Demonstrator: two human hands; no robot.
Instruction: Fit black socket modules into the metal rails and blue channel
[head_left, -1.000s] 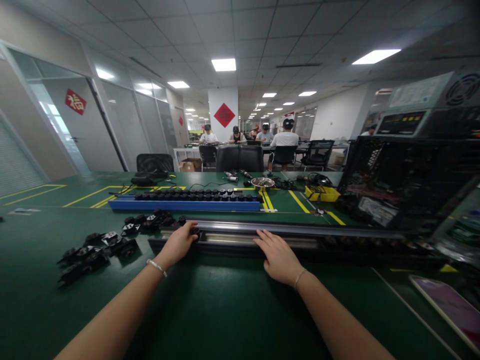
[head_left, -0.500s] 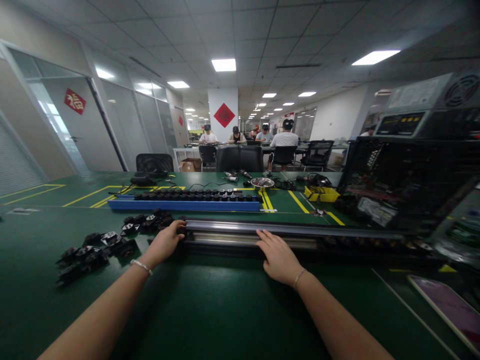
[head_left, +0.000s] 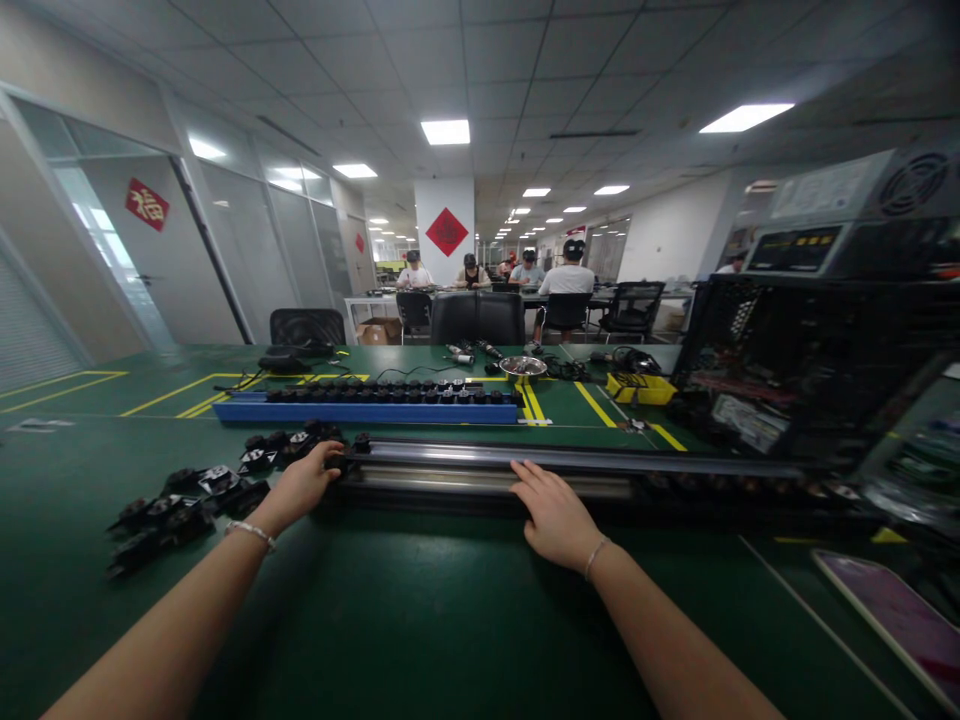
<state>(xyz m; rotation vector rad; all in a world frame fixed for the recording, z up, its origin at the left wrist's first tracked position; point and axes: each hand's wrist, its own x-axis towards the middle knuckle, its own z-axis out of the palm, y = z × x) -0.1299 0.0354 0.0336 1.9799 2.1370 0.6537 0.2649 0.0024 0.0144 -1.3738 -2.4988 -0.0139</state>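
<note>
A long metal rail with a black body lies across the table in front of me. At its left end, my left hand is closed, thumb and fingers pinched round a small black part; its far side is hidden. One black block sits on the rail just right of those fingers. My right hand rests with outstretched fingers on the rail's near side, about mid-length. Several black parts with white markings lie loosely beside my left forearm.
Behind the rail, a blue rail carries a row of black blocks. Further back are a metal bowl and a yellow tray. A computer case stands at right; a phone lies near. People sit at far tables.
My left hand has slid to the left along the rail's end, uncovering a black block on the rail. My right hand stays at the same place on the rail.
</note>
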